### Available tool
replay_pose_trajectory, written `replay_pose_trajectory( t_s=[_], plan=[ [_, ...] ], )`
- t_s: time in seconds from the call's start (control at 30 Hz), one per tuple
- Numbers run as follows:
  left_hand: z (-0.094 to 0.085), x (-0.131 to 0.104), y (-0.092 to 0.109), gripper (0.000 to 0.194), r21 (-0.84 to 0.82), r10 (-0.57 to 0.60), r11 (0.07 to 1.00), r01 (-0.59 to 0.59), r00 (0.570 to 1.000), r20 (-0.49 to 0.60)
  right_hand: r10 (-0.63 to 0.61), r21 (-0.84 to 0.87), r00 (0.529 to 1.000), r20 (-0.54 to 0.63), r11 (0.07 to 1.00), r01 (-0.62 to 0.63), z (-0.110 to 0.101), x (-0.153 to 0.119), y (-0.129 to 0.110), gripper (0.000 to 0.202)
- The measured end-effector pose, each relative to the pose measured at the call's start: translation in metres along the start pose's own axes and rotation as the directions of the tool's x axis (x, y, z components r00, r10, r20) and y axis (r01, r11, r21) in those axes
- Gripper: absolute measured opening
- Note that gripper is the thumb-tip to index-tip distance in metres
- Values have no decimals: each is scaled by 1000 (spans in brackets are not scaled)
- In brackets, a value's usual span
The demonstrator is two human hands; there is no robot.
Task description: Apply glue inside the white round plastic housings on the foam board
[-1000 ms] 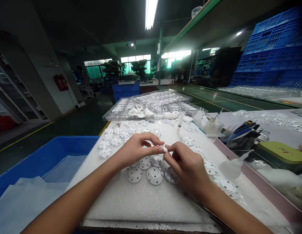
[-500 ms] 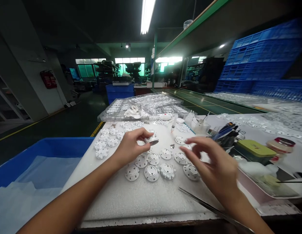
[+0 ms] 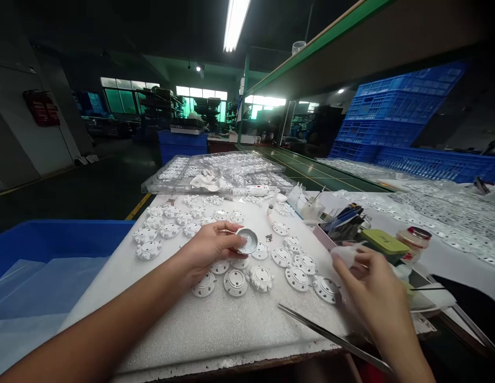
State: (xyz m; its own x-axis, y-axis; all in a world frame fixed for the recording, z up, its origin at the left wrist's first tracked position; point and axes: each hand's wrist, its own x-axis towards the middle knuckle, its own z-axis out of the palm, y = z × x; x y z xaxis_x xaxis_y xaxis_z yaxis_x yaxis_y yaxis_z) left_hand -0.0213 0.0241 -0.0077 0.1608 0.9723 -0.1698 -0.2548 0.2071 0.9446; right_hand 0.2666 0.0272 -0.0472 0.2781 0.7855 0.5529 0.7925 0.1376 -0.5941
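My left hand (image 3: 213, 244) grips a round white part (image 3: 248, 240) above the table. The part's hollow, cup-like underside faces me, and my thumb presses on its inner side. At the right, beside the tool tray, my right hand (image 3: 375, 282) is closed on a white wad (image 3: 346, 255), blurred, its material hard to make out. Below and between the hands lie several white discs (image 3: 235, 282) with dark holes and knobbed rims. One disc (image 3: 326, 289) lies just left of my right hand. Long metal tweezers (image 3: 311, 325) rest at the table's front right, partly behind my right forearm.
Clear trays (image 3: 179, 178) of small white parts stand at the back of the white foam-covered table (image 3: 231, 335). A blue bin (image 3: 75, 239) is at the left. On the right are a yellow-green box (image 3: 385, 242), a jar (image 3: 414, 242) and stacked blue crates (image 3: 387, 114).
The white part in my left hand has turned so its hollow underside faces me. My right hand has moved right and down, from open and empty to closed on the white wad.
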Motion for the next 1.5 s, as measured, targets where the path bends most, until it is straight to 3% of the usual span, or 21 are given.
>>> replay_pose_trajectory(
  t_s=[0.07,0.17,0.3,0.4,0.47,0.57,0.67,0.77,0.97,1.37,1.5],
  plan=[
    [-2,1,-1,33,-29,-46,999,46,999,10,55,246,998,2,968,-54,-6,2,-22,43],
    [-2,1,0,35,-23,-108,994,108,994,1,-44,552,994,95,834,-16,-7,6,-57,35],
    [-3,1,1,41,-42,-145,989,145,989,-14,-210,769,966,149,639,20,11,17,-92,29],
    [-5,2,1,42,-48,-158,986,158,987,0,-197,884,974,112,467,-7,28,20,-104,28],
    [-7,2,0,41,-55,-165,985,166,986,16,-172,911,984,57,411,19,36,18,-106,29],
    [-7,2,0,39,-69,-175,982,176,984,22,-179,884,980,-86,440,158,43,11,-102,28],
    [-6,1,2,34,-55,-184,981,185,983,27,-254,763,934,-250,542,352,46,6,-97,24],
    [-5,2,3,32,-52,-186,981,188,982,35,-335,675,896,-291,592,441,48,3,-95,21],
    [-5,1,3,30,-51,-184,981,186,982,42,-376,730,893,-245,535,425,53,1,-94,23],
    [-6,1,4,31,-18,-178,984,179,983,52,-433,601,847,-308,602,526,52,-1,-96,18],
    [-7,1,3,32,-28,-173,984,175,984,46,-407,617,866,-290,613,494,50,-3,-97,17]
  ],
)
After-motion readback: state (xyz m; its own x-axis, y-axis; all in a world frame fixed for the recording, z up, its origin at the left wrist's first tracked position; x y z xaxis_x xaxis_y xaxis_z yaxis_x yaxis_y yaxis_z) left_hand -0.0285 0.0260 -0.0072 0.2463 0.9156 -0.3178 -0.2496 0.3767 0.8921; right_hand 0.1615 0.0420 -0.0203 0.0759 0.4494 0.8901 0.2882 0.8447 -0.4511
